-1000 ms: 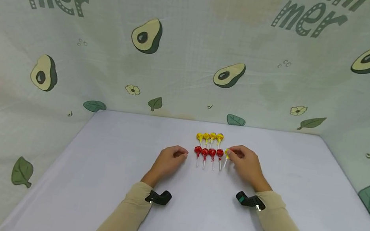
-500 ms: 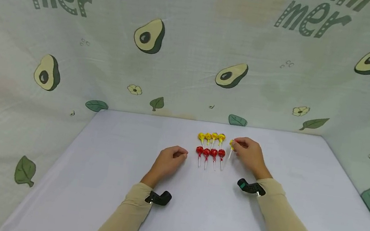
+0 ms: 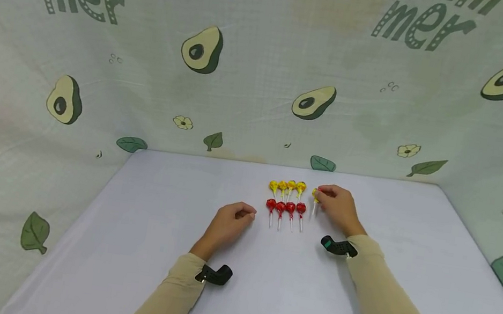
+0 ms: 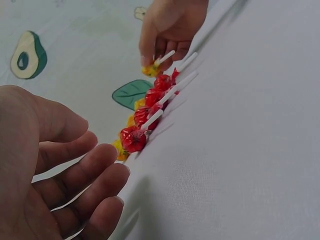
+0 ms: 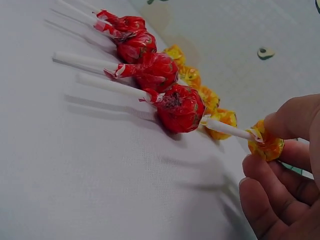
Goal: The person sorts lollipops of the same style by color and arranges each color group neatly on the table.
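Note:
My right hand pinches a yellow-wrapped lollipop by its round head, thumb on one side and fingers on the other. Its white stick points down toward the table in the head view. Just left of it lie several red lollipops in a row, sticks toward me. Behind them runs a row of several yellow lollipops, their sticks partly covered by the red heads. To the left of both rows, my left hand has loosely bent fingers and holds nothing; the left wrist view shows the gap between thumb and fingers.
A white cloth-covered table lies under both hands. Behind it hangs a pale curtain printed with avocados, leaves and lettering. Each wrist carries a black camera mount, one on the left and one on the right.
My right hand has moved away from me, from beside the red row to beside the yellow row, carrying the yellow lollipop. The left hand has hardly moved; both rows look the same.

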